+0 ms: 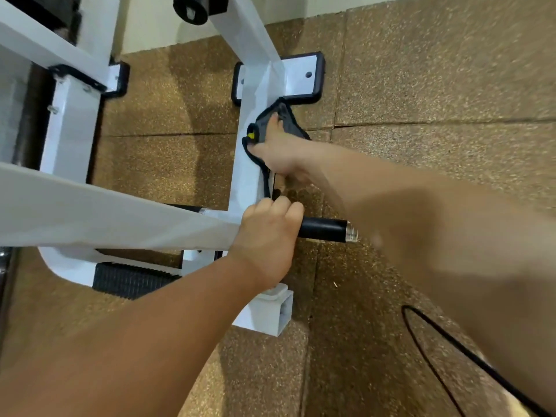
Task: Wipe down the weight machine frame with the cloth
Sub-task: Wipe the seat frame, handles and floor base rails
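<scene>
Cloth [272, 130] under right hand [281, 158] on white frame [245, 164], no legible writing.

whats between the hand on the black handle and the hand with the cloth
In the head view, a short stretch of the white frame post with the dark cloth's hanging edge separates the left hand from the right hand.
</scene>
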